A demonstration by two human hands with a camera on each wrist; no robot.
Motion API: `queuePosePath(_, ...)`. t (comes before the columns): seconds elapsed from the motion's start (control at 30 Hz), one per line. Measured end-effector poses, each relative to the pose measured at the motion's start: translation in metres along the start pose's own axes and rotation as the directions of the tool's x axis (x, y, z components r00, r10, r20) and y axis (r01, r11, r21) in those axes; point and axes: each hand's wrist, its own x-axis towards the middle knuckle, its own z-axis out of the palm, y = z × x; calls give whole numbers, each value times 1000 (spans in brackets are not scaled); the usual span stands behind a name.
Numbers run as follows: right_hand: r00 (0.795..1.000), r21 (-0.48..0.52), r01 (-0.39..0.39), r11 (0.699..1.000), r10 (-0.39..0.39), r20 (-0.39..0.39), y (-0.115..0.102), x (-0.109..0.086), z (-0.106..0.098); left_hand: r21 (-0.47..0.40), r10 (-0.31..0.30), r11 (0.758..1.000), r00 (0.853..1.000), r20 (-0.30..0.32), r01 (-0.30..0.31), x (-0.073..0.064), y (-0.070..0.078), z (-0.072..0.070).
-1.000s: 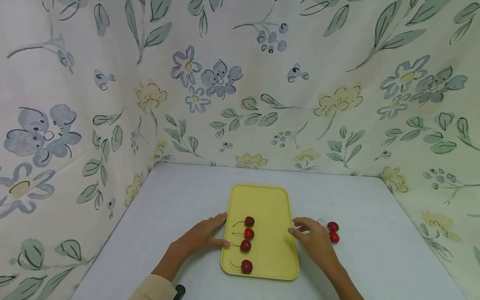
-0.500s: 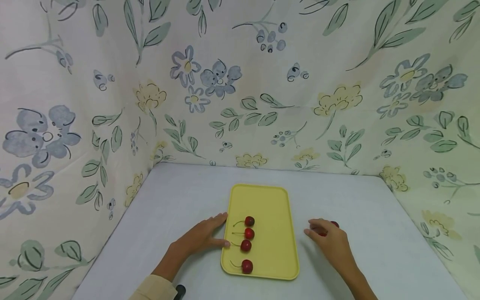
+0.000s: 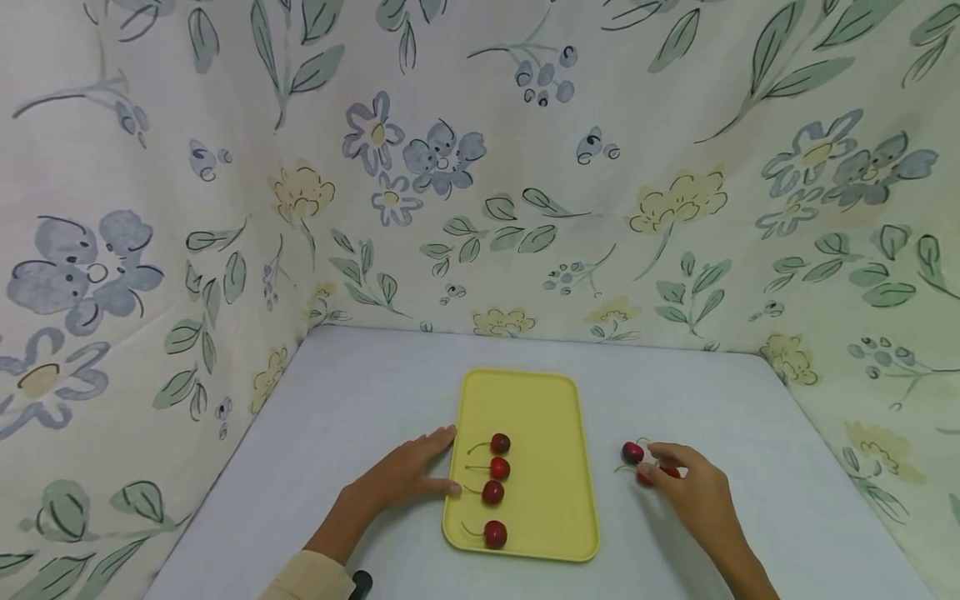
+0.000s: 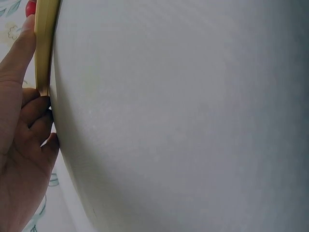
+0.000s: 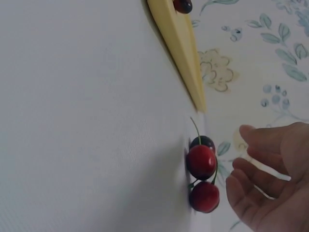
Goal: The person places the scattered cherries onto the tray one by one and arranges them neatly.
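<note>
A yellow tray (image 3: 536,467) lies on the white table. On its left half several red cherries with stems stand in a column, the nearest cherry (image 3: 495,534) slightly apart from the others. My left hand (image 3: 401,475) rests at the tray's left edge, thumb over the rim and fingertips against the side. To the right of the tray three loose cherries lie close together, among them a dark cherry (image 3: 633,452) and a red cherry (image 5: 204,197). Just above them is my right hand (image 3: 693,483), fingers loosely bent, with nothing held. In the right wrist view a gap shows between it and the cherries.
A floral cloth (image 3: 525,167) hangs behind and at both sides of the white table (image 3: 360,375). A dark rounded object (image 3: 361,583) shows beside the left sleeve (image 3: 307,577).
My right hand has moved right from the tray's right edge to the loose cherries, uncovering the dark one. The left hand and the cherries on the tray have stayed put.
</note>
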Motion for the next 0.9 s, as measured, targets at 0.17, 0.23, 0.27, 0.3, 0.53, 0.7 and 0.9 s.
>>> queuePosePath(0.17, 1000, -42, 16, 999, -17, -25, 9, 0, -2, 1, 3, 1000, 1000, -2, -3, 0, 0, 0)
queuePosePath(0.23, 999, -48, 22, 999, -23, -31, 13, 1, -4, 3, 7, 1000, 1000, -2, -7, 1, 0, 0)
queuePosePath(0.27, 999, -49, 21, 999, -22, -30, 14, 1, -4, 3, 9, 1000, 1000, -4, -9, 1, -1, 1)
queuePosePath(0.3, 1000, -50, 18, 999, -19, -23, 16, 1, -5, 3, 11, 1000, 1000, -4, -11, 1, -1, 1)
queuePosePath(0.53, 994, -66, -49, 997, 55, 90, 23, 5, -10, 7, 11, 1000, 1000, -10, -11, 2, -2, 1)
queuePosePath(0.7, 989, -72, -77, 994, 85, 120, 25, 9, -10, 6, 5, 1000, 1000, -8, -5, 2, -2, 1)
queuePosePath(0.9, 985, -92, -102, 991, 113, 133, 29, 11, -9, 4, 5, 1000, 1000, -4, -5, 2, -2, 2)
